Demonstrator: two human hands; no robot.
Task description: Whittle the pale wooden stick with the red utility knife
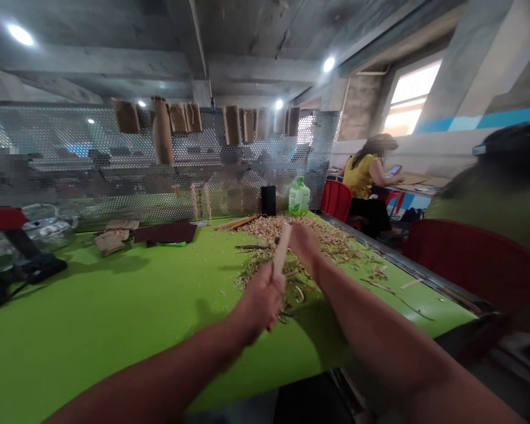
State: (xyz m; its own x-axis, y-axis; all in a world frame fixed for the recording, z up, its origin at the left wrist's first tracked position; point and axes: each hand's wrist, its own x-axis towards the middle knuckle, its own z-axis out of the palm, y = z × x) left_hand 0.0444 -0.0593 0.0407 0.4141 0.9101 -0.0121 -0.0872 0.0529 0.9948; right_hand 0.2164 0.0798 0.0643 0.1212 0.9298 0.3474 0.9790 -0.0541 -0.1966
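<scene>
While the left hand clamps the stick at its lower end, the right hand sits against the upper end, too blurred to tell its grip. The stick hangs tilted above shavings on the table.

A perforated metal screen backs the green table under a concrete ceiling.

One wooden stick, two hands, left hand and right hand, one heap of shavings, one green bottle, one black box, three twisted rods far off, two red chairs right, two other people, one bench.
</scene>
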